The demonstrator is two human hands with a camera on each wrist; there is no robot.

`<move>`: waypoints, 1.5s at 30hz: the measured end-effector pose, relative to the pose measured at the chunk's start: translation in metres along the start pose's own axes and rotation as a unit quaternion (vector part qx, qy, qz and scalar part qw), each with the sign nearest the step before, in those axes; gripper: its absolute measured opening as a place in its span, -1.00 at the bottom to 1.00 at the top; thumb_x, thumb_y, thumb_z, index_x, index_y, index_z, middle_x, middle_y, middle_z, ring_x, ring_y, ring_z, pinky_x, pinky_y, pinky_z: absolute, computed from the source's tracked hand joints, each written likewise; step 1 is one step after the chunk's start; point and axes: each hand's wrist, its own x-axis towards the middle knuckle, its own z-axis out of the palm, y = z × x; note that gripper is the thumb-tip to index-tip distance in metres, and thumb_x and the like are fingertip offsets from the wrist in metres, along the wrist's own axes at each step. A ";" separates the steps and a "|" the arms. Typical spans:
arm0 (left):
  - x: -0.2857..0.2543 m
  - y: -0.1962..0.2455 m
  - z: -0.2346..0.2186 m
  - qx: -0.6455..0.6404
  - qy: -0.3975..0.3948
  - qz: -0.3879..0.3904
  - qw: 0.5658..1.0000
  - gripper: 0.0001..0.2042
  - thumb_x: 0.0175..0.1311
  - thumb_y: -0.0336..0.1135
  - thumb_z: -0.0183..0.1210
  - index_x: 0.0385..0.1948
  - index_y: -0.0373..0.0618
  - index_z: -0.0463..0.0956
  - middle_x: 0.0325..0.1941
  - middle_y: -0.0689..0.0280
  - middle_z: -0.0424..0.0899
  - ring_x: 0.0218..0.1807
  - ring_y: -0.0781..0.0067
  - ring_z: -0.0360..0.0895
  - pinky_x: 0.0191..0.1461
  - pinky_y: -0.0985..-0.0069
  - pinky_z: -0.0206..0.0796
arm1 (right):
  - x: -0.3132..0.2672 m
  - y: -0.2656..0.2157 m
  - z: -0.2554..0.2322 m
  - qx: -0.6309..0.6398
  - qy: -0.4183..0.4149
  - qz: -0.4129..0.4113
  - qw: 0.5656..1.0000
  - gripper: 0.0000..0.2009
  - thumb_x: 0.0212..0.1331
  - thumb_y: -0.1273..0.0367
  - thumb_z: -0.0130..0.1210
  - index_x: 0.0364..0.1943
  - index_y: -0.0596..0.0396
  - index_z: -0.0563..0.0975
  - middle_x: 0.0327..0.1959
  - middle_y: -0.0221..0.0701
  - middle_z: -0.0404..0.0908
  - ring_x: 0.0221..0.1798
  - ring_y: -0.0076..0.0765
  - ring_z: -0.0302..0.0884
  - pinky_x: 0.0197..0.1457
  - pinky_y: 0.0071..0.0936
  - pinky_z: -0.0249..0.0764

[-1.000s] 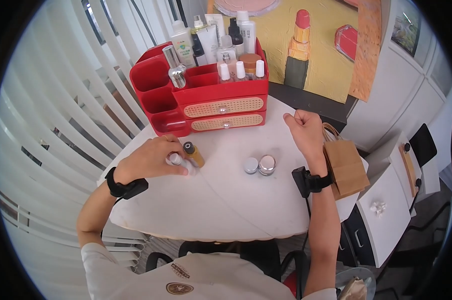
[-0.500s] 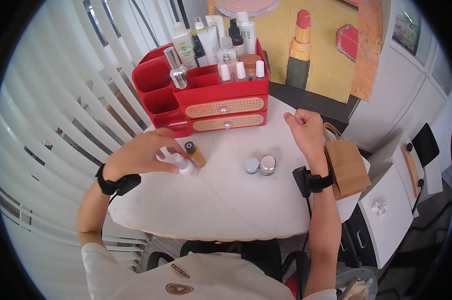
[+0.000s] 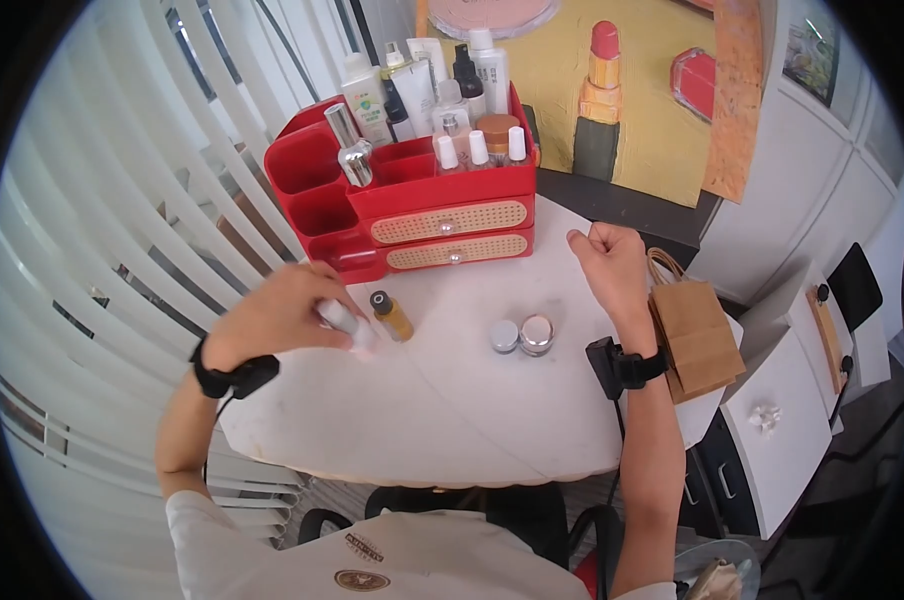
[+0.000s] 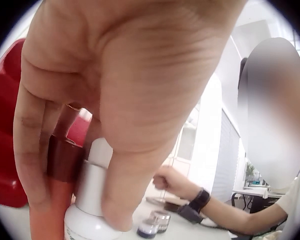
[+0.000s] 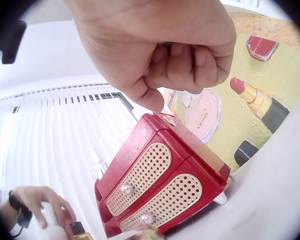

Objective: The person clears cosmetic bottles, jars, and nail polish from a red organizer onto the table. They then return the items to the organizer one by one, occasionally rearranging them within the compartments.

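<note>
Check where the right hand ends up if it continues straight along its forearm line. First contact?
Probably the lipstick painting ahead of the right hand. Height is unclear from the head view, so the dark ledge below the painting could come first.

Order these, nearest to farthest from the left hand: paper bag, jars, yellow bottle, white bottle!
Head view:
1. White bottle, in the left hand.
2. Yellow bottle, just right of it.
3. Jars, farther right.
4. Paper bag, far right.

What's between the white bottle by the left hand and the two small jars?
In the head view, a dark-capped yellow bottle near the white bottle, then bare tabletop.
</note>
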 end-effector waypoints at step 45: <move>0.185 -0.001 -0.110 0.202 0.042 -0.155 0.966 -0.56 -0.10 -0.01 0.43 -0.34 -0.24 0.72 -0.42 0.15 0.74 -0.35 0.24 0.67 -0.25 0.35 0.45 | -0.001 0.002 0.004 -0.008 -0.016 -0.002 1.000 -0.55 0.09 0.40 0.20 -0.75 0.18 0.14 -0.79 -0.45 0.05 -0.63 -0.58 -0.02 -0.56 -0.40 0.03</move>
